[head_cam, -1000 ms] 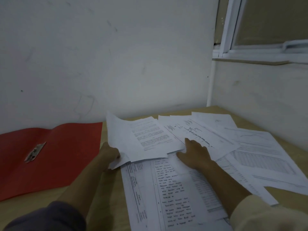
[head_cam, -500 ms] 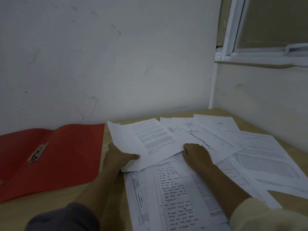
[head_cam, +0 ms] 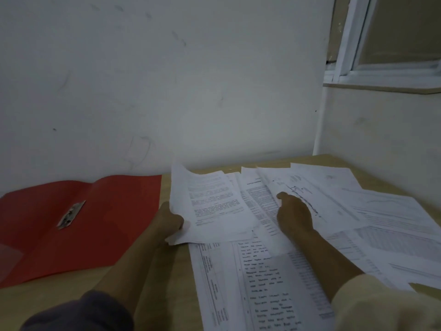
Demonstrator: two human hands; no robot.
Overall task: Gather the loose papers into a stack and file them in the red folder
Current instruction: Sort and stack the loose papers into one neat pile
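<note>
- The print on the loose papers (head_cam: 381, 223) was too blurred to be read; only text blocks, tables and a line diagram could be made out.
- The red folder (head_cam: 114, 223) was cut off by the frame at 9 o'clock, and the nearest sheets at 6 o'clock.
- The fingers of the right hand (head_cam: 294, 212) were mostly hidden behind its back, so it could not be told whether they were laid flat or were pinching a sheet.
- The folder was laid open and flat on the table (head_cam: 155, 266). A metal fastener (head_cam: 71, 214) was seen on its inner face.
- The papers were spread overlapping on the table, outside the folder, at its 3 o'clock.
- A printed sheet (head_cam: 210, 206) was gripped at its 9 o'clock edge by the left hand (head_cam: 170, 222), fingers curled round it, with the far corner lifted and curled.
- The right hand was rested on the spread at 3 o'clock of that sheet.
</note>
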